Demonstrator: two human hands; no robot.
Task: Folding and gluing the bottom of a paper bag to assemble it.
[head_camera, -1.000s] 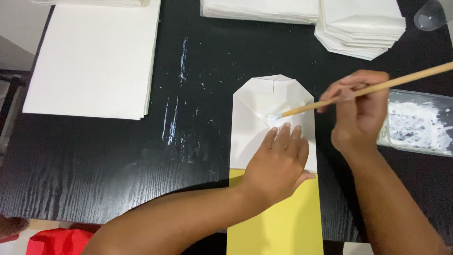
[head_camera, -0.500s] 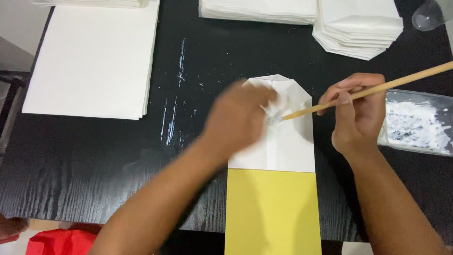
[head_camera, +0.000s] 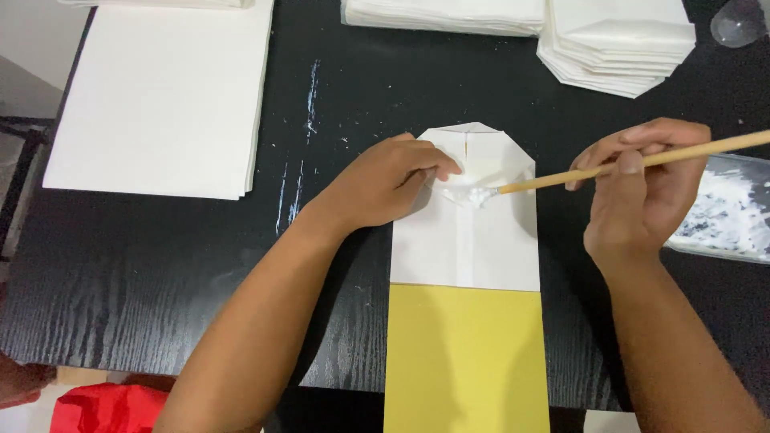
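Head view: left hand [head_camera: 385, 188] hides folded white bag's [head_camera: 469, 232] left corner

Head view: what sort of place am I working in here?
Probably a small paper-bag or envelope gluing station: a black table with stacks of white sheets and folded pieces, and a glue tray beside the right hand.

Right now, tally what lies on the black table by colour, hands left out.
White: 5 (folded paper bag, sheet stack, flat stack, folded-bag stack, glue tray)
Yellow: 1 (yellow sheet)
Tan: 1 (wooden brush)
Total: 7
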